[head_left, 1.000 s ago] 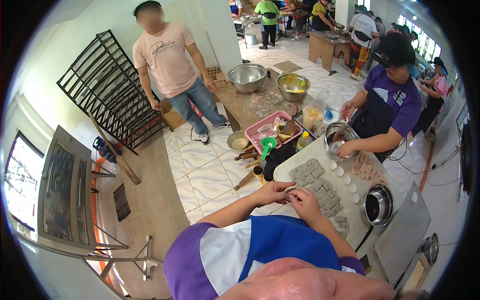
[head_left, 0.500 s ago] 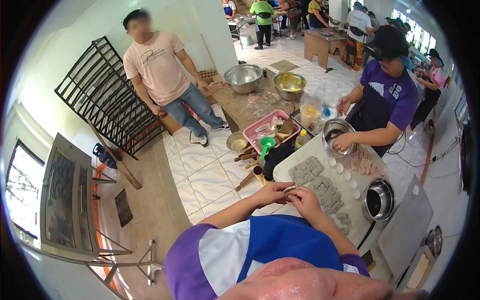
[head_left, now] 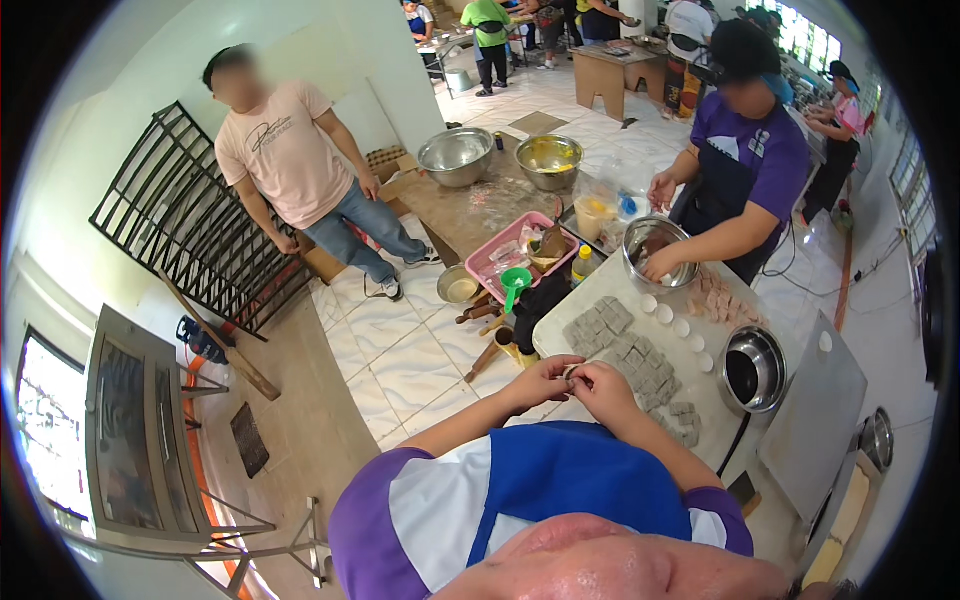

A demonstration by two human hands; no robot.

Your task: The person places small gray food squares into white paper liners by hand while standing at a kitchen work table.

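In front of my body, over the table's near left edge, both hands meet at the fingertips. My left hand and my right hand pinch a small, greyish, dough-like piece between them; the fingers cover most of it. Just beyond my right hand, several grey dough pieces lie in rows on the white table. A line of small white round things runs beside them, then pinkish chunks. A steel bowl with something dark inside stands to the right.
Across the table a co-worker in purple has one hand in a steel bowl. A pink basket, a green scoop and a yellow bottle sit at the far left. Another person stands near a black rack. An oven is at left.
My view has turned slightly, so the surroundings sit further left. My hands stay together with the piece between them; the fingers have shifted on it a little.
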